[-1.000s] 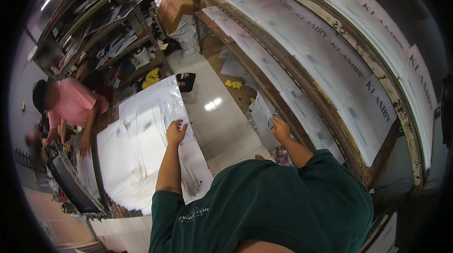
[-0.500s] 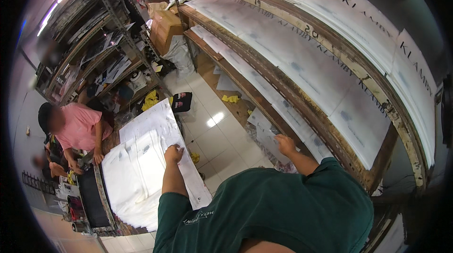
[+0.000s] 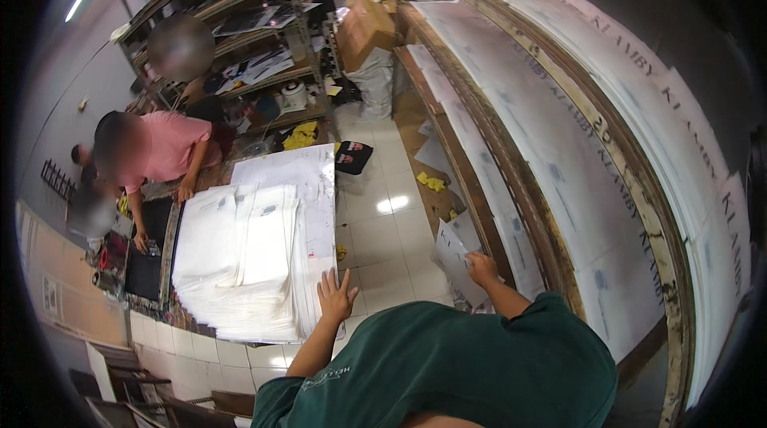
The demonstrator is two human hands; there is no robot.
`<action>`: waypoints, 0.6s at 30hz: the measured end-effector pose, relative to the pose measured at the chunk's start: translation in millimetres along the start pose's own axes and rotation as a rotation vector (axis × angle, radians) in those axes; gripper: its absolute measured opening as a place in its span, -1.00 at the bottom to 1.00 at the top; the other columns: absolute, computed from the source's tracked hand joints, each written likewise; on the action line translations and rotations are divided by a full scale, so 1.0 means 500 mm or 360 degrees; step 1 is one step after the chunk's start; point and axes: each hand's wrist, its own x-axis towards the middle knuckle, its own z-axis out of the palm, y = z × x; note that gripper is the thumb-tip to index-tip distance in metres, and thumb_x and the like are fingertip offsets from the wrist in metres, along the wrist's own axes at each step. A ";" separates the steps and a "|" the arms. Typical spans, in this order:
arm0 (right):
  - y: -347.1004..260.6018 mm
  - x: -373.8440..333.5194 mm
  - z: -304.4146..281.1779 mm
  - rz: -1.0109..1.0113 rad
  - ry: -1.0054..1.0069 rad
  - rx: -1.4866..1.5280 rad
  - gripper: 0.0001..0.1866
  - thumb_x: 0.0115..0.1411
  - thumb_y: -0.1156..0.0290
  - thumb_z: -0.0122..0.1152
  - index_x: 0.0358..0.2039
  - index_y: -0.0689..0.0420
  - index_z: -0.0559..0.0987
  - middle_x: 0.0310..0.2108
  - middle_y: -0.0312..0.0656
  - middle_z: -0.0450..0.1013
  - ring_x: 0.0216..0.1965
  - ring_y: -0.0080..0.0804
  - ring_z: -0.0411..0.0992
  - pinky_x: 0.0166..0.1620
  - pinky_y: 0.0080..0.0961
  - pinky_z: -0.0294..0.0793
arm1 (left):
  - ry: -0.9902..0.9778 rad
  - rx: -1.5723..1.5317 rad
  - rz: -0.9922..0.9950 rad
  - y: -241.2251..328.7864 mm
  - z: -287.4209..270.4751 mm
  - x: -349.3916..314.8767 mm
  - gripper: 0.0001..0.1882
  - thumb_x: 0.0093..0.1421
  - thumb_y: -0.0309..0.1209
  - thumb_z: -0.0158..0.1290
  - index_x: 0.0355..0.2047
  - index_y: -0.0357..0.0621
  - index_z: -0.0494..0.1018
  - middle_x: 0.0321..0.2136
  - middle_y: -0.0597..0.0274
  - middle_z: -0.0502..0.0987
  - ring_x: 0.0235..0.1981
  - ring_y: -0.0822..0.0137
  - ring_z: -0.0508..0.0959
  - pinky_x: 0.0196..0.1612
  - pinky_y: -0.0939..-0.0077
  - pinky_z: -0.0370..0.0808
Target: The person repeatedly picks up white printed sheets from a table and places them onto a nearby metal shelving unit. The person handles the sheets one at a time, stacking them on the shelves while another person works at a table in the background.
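Lower centre: two hands. The left hand [image 3: 337,298], fingers spread and empty, is the nearer to the single white stack [image 3: 236,256], which lies to its upper left, long axis running up the frame. The right hand [image 3: 483,270], fingers curled, meets one printed sheet [image 3: 455,259]; whether it grips cannot be told. Beyond: one white board [image 3: 315,168] beneath the stack; one co-worker [image 3: 164,144], upper left.

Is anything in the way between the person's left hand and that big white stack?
Nothing visible blocks the left hand: only a pale strip of board shows between it and the white stack.
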 end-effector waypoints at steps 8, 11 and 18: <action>-0.050 0.098 0.006 -0.0221 -0.0099 0.0124 -0.64 -0.13 0.59 -0.05 -0.26 0.05 0.51 -0.23 -0.22 0.41 -0.21 -0.19 0.37 -0.15 -0.34 0.36 | -0.1236 -0.0329 -0.0672 0.029 -0.072 -0.037 -0.30 0.12 0.20 -0.57 0.21 0.19 -0.19 0.22 0.06 -0.21 0.24 0.01 -0.32 0.14 -0.16 -0.41; -0.061 0.127 0.035 -0.0359 -0.0031 0.0185 -0.64 -0.14 0.61 -0.07 -0.28 0.09 0.52 -0.26 -0.17 0.42 -0.24 -0.15 0.37 -0.17 -0.30 0.36 | -0.1415 -0.0672 -0.0408 -0.031 -0.041 -0.049 -0.11 -0.02 0.38 -0.56 0.22 0.14 -0.22 0.23 0.14 -0.26 0.24 0.05 -0.40 0.14 -0.09 -0.48; -0.071 0.128 0.057 -0.0467 -0.0089 0.0209 -0.63 -0.15 0.63 -0.07 -0.28 0.12 0.51 -0.25 -0.11 0.41 -0.24 -0.12 0.37 -0.16 -0.31 0.35 | -0.1703 -0.0892 -0.0350 0.019 -0.184 -0.008 0.15 -0.30 0.56 -0.40 0.21 0.08 -0.14 0.21 -0.10 -0.31 0.22 0.06 -0.54 0.17 0.09 -0.50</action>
